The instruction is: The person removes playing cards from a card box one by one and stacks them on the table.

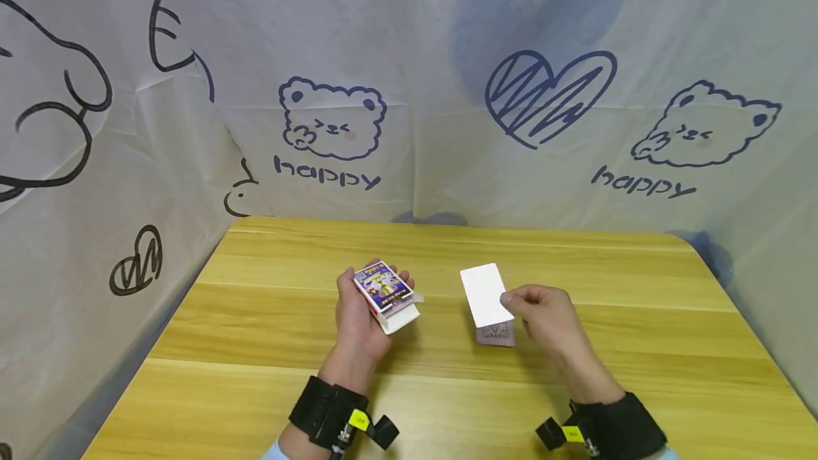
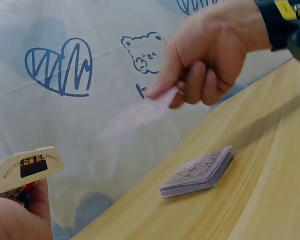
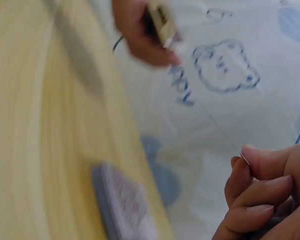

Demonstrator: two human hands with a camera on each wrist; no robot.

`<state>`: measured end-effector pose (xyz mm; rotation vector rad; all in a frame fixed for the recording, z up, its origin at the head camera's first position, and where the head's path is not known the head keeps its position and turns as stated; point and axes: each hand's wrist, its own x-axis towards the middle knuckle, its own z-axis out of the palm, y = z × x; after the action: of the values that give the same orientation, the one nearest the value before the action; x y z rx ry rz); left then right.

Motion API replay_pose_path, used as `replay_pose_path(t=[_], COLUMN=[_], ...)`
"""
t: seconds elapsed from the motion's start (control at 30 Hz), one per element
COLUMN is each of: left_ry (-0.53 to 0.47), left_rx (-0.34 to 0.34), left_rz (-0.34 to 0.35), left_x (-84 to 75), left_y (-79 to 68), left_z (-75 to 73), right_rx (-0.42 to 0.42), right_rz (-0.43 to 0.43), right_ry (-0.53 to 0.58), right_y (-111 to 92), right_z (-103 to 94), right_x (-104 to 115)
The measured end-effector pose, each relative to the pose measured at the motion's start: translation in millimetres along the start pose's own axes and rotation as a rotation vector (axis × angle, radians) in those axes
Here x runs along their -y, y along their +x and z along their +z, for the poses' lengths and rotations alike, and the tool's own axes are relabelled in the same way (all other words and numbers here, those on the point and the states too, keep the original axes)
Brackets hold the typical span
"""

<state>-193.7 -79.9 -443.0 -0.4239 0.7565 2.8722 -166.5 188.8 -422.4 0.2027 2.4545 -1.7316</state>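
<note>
My left hand (image 1: 359, 318) holds a playing-card box (image 1: 385, 285) with a purple printed face, thumb along one side and fingertips showing at the other. The box's white end flap (image 1: 402, 319) hangs open toward me. My right hand (image 1: 551, 314) pinches a single playing card (image 1: 483, 294) between thumb and forefinger at its edge. From the head view the card's face looks blank white; the left wrist view shows it blurred. Below it a squared deck of cards (image 2: 197, 172) lies on the table with a patterned back up, partly hidden by the card in the head view.
A wood-grain table (image 1: 268, 346) spreads under both hands. Behind and beside it hangs a pale cloth (image 1: 441, 155) with drawn hearts and bear faces. Each wrist wears a black band (image 1: 322, 410) with a small camera.
</note>
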Motion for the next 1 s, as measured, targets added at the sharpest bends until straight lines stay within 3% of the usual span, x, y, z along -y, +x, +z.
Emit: replay_pose_path(t=[0.13,0.3,1.0], left_ry=[-0.006,-0.001,0.018], left_rx=[0.000,0.005,0.017], left_rz=[-0.015,-0.026,-0.020], left_x=[0.6,2.0,4.3], left_y=[-0.7,-1.2,-3.5], left_z=[1.1,1.7,2.6], right_rx=[-0.058,-0.057,0.005], right_rz=[0.023,0.062,0.097], right_ry=[-0.113,-0.188,-0.184], right_y=[7,16,22], right_z=[-8.0,-13.6,-6.1], right_x=[-14,-29,-44])
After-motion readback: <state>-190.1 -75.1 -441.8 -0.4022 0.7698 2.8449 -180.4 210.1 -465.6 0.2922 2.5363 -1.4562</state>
